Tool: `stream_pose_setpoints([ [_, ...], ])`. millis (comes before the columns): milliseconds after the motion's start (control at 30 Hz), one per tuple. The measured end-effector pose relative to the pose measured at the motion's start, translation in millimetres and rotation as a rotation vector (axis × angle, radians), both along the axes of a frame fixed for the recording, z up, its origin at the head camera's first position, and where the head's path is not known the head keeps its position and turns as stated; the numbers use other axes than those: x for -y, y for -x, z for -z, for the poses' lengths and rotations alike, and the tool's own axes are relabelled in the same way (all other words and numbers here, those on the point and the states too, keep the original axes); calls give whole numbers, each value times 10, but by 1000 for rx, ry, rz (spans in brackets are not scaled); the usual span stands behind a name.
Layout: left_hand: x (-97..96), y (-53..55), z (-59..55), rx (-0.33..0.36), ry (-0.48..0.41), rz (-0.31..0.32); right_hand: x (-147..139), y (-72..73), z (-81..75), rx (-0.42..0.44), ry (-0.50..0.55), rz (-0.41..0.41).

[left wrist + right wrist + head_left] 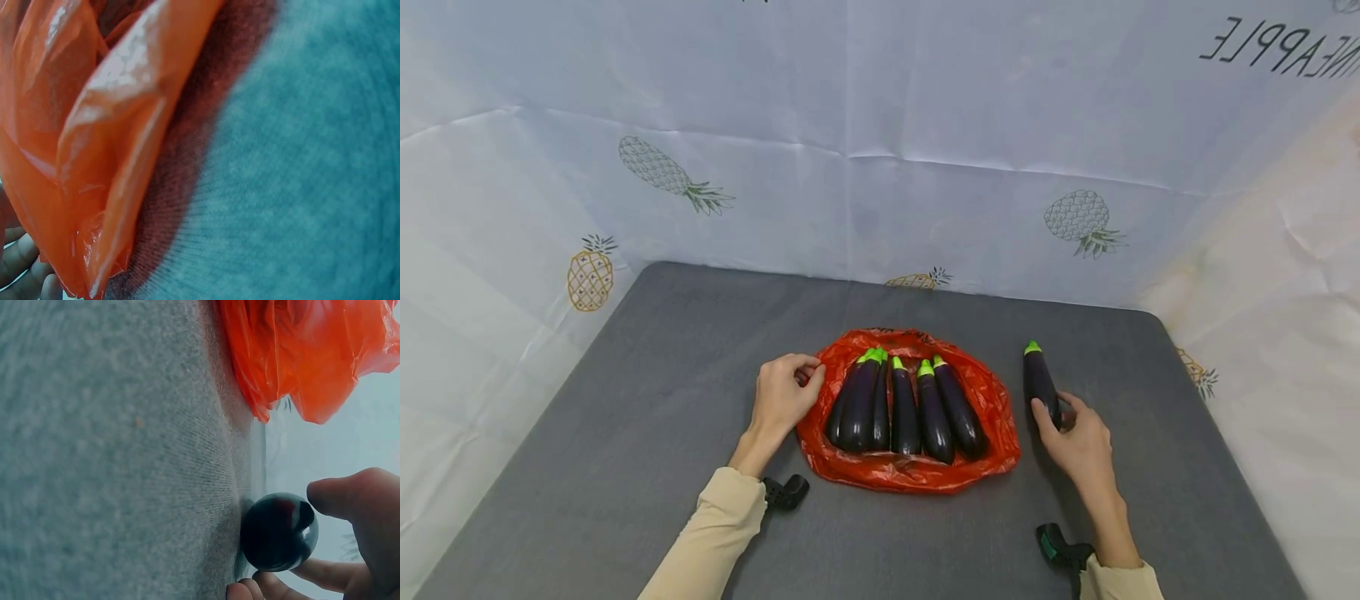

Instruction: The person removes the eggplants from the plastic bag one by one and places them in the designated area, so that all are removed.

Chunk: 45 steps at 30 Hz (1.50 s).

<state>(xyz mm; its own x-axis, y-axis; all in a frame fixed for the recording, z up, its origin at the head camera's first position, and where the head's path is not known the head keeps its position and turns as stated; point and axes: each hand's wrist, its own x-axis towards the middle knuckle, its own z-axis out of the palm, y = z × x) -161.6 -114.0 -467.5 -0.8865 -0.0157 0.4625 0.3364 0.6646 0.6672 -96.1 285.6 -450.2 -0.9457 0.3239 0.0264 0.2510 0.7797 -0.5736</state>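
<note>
A red plastic bag (910,479) lies spread open on the grey table, with several dark purple eggplants (906,412) side by side in it, their green stem ends towards the far side. At the bag's left rim my left hand (782,392) pinches the plastic between thumb and fingers. In the left wrist view its fingers (25,265) show partly behind the bag (94,169). To the right of the bag, my right hand (1081,440) grips a single eggplant (1038,375) near its rounded lower end. The right wrist view shows that end (278,532) between thumb and fingers, close against the table.
The grey cloth-covered table (700,333) has rounded far corners. A white curtain (850,108) printed with pineapples hangs behind it and along both sides. Dark devices (786,493) are strapped at both wrists, below beige sleeves (722,517).
</note>
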Motion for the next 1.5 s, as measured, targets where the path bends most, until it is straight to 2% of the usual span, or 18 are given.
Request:
stream_pose_setpoints([
  [300, -1, 6, -4, -1, -3, -3, 48, -14, 7, -92, -7, 27],
  [633, 4, 13, -3, -1, -17, 7, 140, -1, -40, -357, -1, 62],
  [833, 9, 8, 0, 5, -19, 6, 251, -3, -108, -453, 72, 26],
  [967, 11, 9, 1, 5, -19, 8, 376, -12, -146, -470, 156, -29],
  [1133, 10, 13, 4, 6, -17, 11, 568, -22, -177, -424, 207, -101],
  [1367, 1, 14, 5, 18, -16, 9, 793, -29, -214, -391, 242, -172],
  [1500, -4, 10, 3, 21, -13, 7, 873, -26, -212, -405, 212, -194],
])
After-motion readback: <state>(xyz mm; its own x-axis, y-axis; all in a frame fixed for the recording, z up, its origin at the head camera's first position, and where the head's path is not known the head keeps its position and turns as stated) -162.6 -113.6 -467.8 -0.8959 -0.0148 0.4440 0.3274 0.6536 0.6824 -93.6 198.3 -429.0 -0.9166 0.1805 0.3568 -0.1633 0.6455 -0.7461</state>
